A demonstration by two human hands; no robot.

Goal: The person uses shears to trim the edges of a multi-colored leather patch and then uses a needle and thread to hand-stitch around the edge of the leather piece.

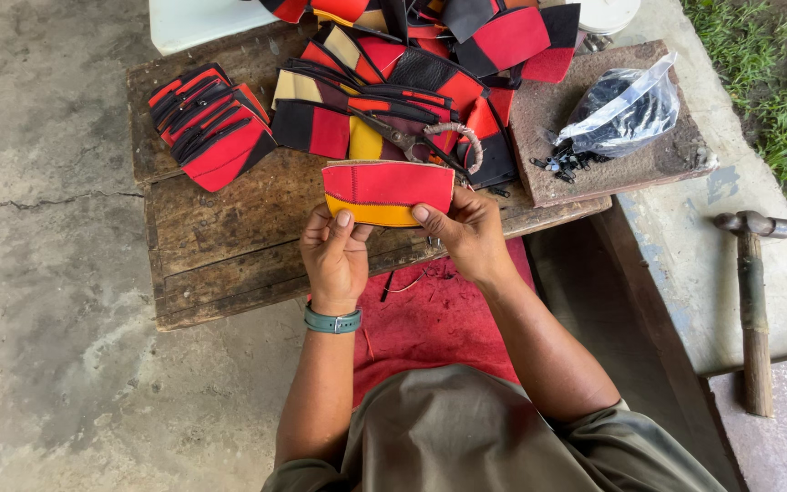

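Both of my hands hold a small flat pouch (386, 189), red with a yellow strip along its lower edge, above a worn wooden board (220, 232). My left hand (332, 255) pinches its lower left corner with the thumb on the yellow strip. My right hand (468, 232) grips the lower right corner, thumb on the front. A teal watch band circles my left wrist. Just behind the pouch lie scissors (421, 138) with wrapped handles, resting on a heap of red, black and yellow pieces (393, 82).
A stack of red and black pouches (207, 123) sits at the board's left. A clear bag of dark small parts (621, 111) lies on a wooden block (594, 155) at the right. A hammer (753, 301) rests on the concrete ledge. Red cloth (430, 319) covers my lap.
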